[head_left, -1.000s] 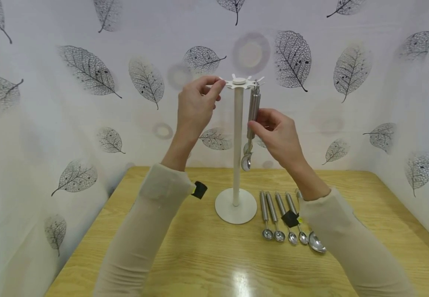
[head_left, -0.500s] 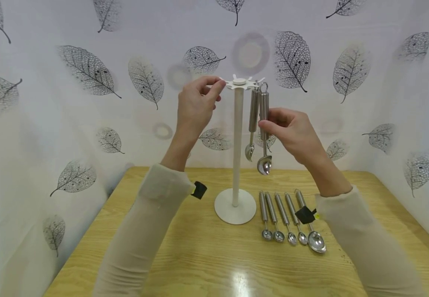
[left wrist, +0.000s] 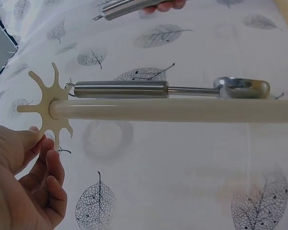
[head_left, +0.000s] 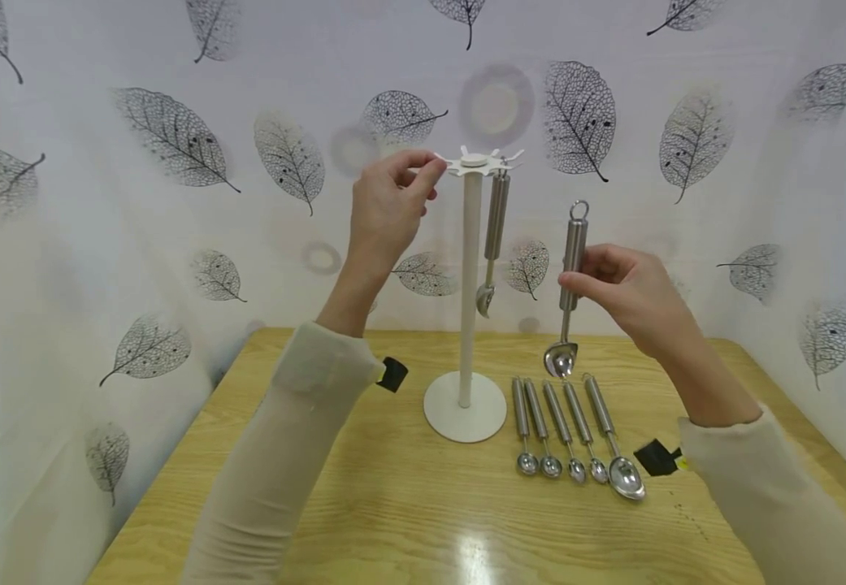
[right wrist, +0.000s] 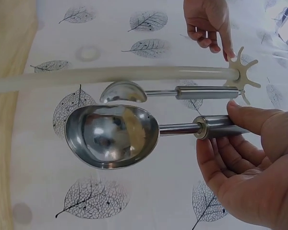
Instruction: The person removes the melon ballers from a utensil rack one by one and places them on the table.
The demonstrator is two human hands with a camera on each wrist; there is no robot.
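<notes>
A white stand (head_left: 470, 284) with a round base and a star-shaped top of hooked prongs stands on the table. My left hand (head_left: 386, 207) pinches one prong of the top (left wrist: 48, 105) between thumb and fingers. From a prong on the right side hangs a metal scoop (head_left: 496, 219) by its ring, bowl downward. To the right of the stand my right hand (head_left: 635, 296) grips another metal scoop (head_left: 574, 244) by its handle, nearly upright with the ring up. The right wrist view shows its larger oval bowl (right wrist: 113, 136) and steel handle, apart from the hanging scoop (right wrist: 206, 92).
Several metal scoops lie side by side on the wooden table (head_left: 364, 504), right of the stand's base. The rightmost scoop (head_left: 625, 478) has the largest bowl among them. A pale cloth (head_left: 247, 65) with a leaf print hangs behind and at the sides.
My right hand has drawn its scoop away from the stand, to the right and down, parting it from the hanging scoop. My left hand stays at the same prong.
</notes>
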